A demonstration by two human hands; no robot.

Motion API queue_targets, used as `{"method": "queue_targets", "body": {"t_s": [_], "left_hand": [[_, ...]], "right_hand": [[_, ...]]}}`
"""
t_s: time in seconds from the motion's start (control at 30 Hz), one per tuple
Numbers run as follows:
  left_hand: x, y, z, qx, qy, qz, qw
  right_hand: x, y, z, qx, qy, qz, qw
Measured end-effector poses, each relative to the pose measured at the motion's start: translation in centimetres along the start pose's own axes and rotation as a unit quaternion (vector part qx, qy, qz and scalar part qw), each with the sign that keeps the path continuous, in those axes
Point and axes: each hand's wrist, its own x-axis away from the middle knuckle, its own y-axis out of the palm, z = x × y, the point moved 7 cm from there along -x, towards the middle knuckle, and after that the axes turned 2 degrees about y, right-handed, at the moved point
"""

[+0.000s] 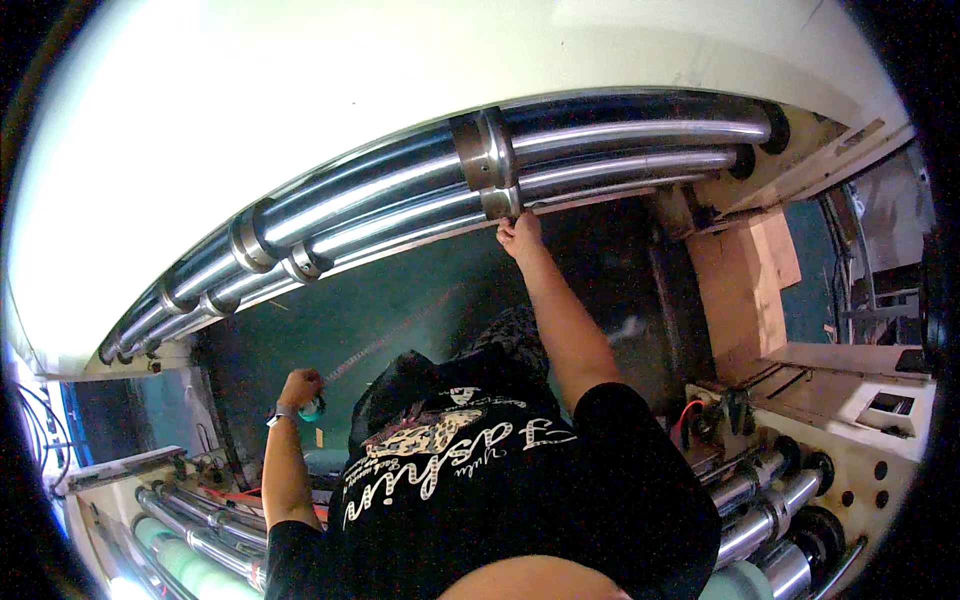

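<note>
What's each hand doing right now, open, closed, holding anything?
Left hand: closed on a small teal thing.
Right hand: raised to the metal collar on the lower roller; grip cannot be told.

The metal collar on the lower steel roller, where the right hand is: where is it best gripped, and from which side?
Grip the collar around its raised rim, coming from below, as the right hand does. The upper roller and its own collar sit close above, blocking that side, while the underside faces open space. The ring stands proud of the lower steel roller, probably giving fingers an edge.
</note>
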Motion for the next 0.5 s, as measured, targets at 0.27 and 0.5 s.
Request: {"method": "queue_targets", "body": {"t_s": [0.27,0.5], "left_hand": [[-1.3,0.1,-0.6,-0.008,0.042,0.012,0.999],[-1.3,0.0,-1.2,-0.008,0.05,0.049,0.998]], "right_hand": [[-0.2,0.5,0.5,0.016,-0.014,-0.019,1.0],[0.0,0.1,0.6,0.012,-0.008,0.021,1.0]]}}
